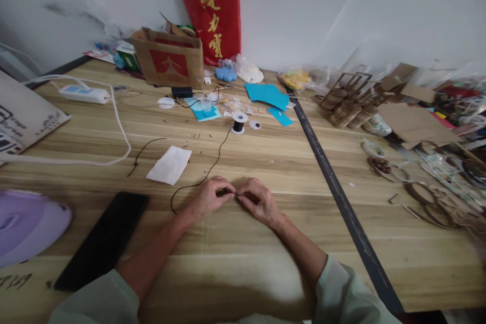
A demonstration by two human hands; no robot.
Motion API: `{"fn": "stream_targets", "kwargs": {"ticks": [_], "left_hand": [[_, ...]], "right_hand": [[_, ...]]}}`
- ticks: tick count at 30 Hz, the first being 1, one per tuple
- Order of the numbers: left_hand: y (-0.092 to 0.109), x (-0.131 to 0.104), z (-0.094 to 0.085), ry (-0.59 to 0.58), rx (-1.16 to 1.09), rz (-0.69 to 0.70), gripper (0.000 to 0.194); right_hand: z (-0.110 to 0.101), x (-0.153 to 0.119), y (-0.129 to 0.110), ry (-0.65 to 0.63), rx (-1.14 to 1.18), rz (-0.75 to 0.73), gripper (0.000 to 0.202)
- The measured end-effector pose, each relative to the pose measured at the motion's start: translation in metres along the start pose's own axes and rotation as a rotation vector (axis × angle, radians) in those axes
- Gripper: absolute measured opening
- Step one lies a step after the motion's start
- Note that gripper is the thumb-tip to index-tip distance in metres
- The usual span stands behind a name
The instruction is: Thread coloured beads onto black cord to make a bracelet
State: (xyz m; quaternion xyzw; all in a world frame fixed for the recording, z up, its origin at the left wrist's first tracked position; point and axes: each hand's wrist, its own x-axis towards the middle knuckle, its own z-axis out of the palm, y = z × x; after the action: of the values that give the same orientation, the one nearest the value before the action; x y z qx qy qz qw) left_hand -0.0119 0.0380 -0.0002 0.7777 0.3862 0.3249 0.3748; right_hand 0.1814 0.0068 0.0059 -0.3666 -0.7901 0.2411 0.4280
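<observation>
As both wrists rest on the desk (266, 152) for steadiness, the left hand (208, 197) and right hand (258, 201) meet fingertip to fingertip, fingers pinched shut on a thin black cord (212, 164) between them. The cord trails back across the wood to its spool (239, 123), past a white paper slip (169, 164).

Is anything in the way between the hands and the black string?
No. Left hand and right hand already pinch the black string between their fingertips; nothing visible sits between them.
</observation>
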Motion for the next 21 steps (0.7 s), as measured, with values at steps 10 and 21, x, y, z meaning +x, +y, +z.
{"fn": "stream_targets", "kwargs": {"ticks": [10,21], "left_hand": [[0.0032,0.0002,0.0001,0.017,-0.002,-0.041,0.006],[0.0052,0.0008,-0.0016,-0.004,0.012,-0.004,0.006]], "right_hand": [[0.0005,-0.0006,0.0014,0.016,-0.017,0.007,0.013],[0.002,-0.0011,0.0051,0.008,0.004,-0.019,0.013]]}}
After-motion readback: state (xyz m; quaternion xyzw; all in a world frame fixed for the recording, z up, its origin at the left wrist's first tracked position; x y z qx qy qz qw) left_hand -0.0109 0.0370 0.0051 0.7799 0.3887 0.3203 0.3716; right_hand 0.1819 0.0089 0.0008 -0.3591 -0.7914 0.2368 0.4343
